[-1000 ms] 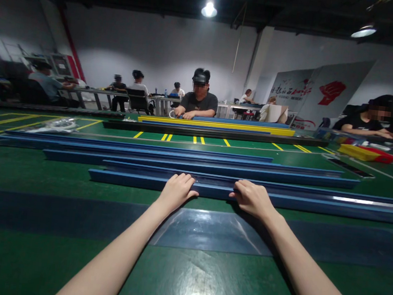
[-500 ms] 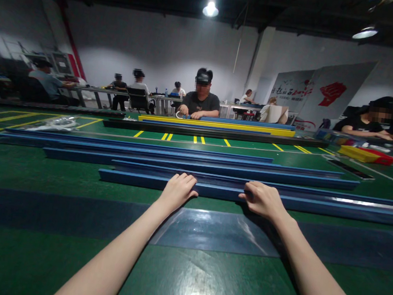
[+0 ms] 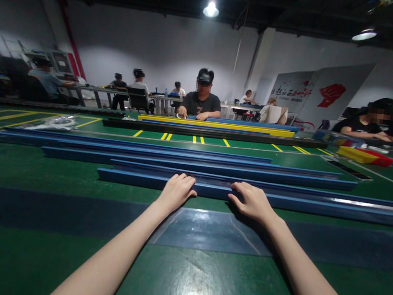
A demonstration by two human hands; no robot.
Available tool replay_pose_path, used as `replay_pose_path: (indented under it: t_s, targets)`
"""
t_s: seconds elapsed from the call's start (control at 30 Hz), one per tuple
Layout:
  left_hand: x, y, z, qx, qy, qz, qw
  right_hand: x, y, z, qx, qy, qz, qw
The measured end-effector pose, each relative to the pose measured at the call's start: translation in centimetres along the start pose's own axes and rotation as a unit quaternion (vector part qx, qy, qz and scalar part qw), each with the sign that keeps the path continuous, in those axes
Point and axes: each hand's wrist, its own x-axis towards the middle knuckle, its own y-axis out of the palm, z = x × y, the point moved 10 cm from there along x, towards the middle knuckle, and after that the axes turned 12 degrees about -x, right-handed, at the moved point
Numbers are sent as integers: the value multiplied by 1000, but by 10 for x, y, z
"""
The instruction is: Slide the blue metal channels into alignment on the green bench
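Note:
A long blue channel (image 3: 317, 205) lies across the table in front of me. My left hand (image 3: 178, 191) grips its near wall, fingers over the edge and thumb on the near side. To the right, my right hand (image 3: 250, 200) rests at the same channel, its fingertips over the near wall and its thumb spread apart below them. Nearer to me a flat, clear strip (image 3: 204, 231) lies on the green surface and passes beneath both forearms.
More blue channels (image 3: 197, 168) lie behind, then a black bar (image 3: 215, 134) and a yellow one (image 3: 286, 134). A person (image 3: 201, 103) sits opposite. At the right are a phone (image 3: 350, 170), yellow and red bins (image 3: 357, 155) and another person (image 3: 372, 125).
My right hand has moved left along the channel, closer to my left hand, and its thumb and fingers have spread. My left hand has stayed nearly still.

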Motion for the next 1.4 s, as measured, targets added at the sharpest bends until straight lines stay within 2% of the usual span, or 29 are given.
replay_pose_path:
  t_s: [0.23,0.8,1.4]
  targets:
    - [0,-1,0,-3,-5,6,1000,6,6,7,10,-16,42,999]
    - [0,0,0,2,-11,18,1000,5,1,10,31,-26,19,999]
    - [2,1,1,8,-23,34,999,5,1,9,32,-21,22,999]
